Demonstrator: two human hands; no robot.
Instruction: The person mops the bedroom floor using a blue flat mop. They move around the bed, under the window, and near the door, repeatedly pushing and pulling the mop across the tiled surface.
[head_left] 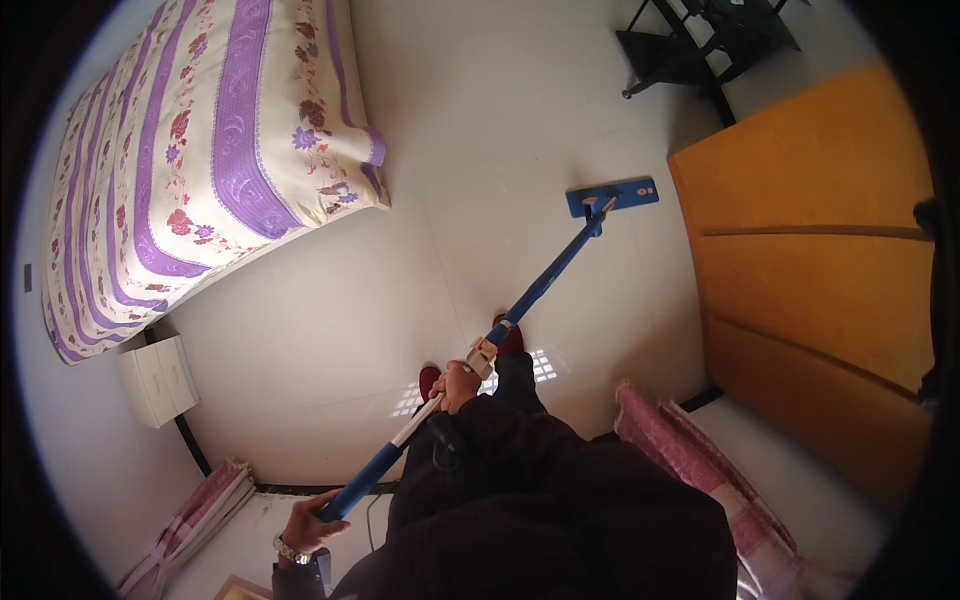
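A flat mop (549, 278) with a blue and white pole slants across the view, from lower left to upper right. Its blue rectangular head (640, 191) lies flat on the pale floor, a short way from the orange-brown cabinet. My left hand (307, 527), with a metal watch at the wrist, is closed around the blue grip at the pole's top end. Farther along, my right hand (459, 386) wraps the white section, just below a beige clamp (482, 354). The undersides of the fingers are partly hidden.
At the left stands a bed with a striped floral cover (240, 130), beside a small white nightstand (160, 380). An orange-brown cabinet (800, 240) fills the right. A black wheeled stand (665, 60) is at the far right. Pink curtains (680, 440) hang near me. My red shoes (429, 381) are below the pole.
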